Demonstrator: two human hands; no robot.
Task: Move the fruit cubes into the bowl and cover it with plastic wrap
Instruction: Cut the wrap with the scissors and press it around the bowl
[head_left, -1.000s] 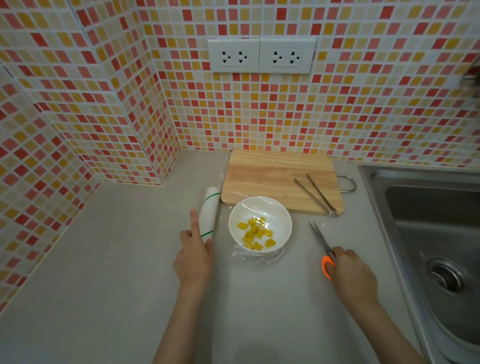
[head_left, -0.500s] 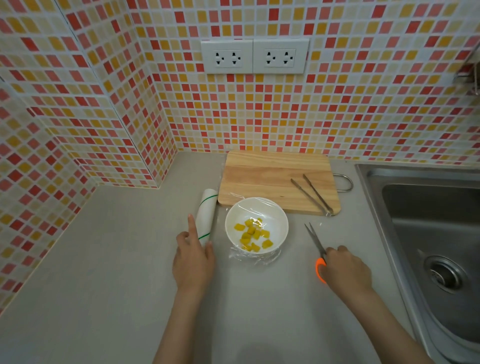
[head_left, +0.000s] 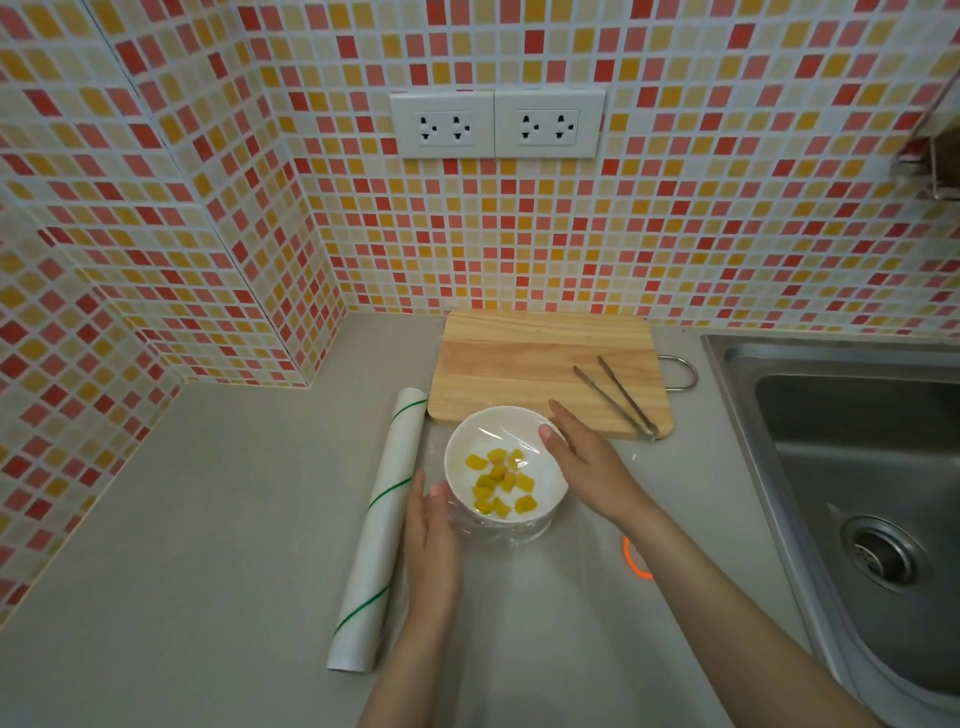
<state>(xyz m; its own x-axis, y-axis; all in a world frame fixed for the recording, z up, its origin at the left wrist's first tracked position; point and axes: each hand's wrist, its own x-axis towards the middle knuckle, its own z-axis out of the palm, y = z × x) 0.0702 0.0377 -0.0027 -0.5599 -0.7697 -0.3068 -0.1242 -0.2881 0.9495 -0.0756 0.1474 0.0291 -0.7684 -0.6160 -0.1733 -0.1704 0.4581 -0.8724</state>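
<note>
1. The bowl (head_left: 498, 467) stood on the counter (head_left: 208, 519), just in front of the board (head_left: 545, 374), with the yellow cubes (head_left: 498, 480) lying in its near half.
2. Clear wrap (head_left: 511, 436) lay stretched over the bowl's mouth and bunched around its base.
3. The bowl sat between the two hands, each with its fingers flat and extended and closed around nothing.
4. The left hand (head_left: 431, 540) lay at the bowl's near-left side, fingers together and pointing away from the person, thumb tip touching the wrapped wall.
5. The right hand (head_left: 584, 460) came in from the right, palm down, its fingertips resting on the far-right rim over the wrap.
6. Both forearms ran in from the bottom edge, the right one slanting across from the lower right.
7. The roll (head_left: 379, 530) lay on the counter just left of the left hand, its far end near the board's corner.
8. Tongs (head_left: 618, 397) rested on the board's right part.
9. An orange handle (head_left: 636, 561) showed beside the right forearm; the rest of that tool was hidden.
10. The sink (head_left: 857, 467) sat at the right.
</note>
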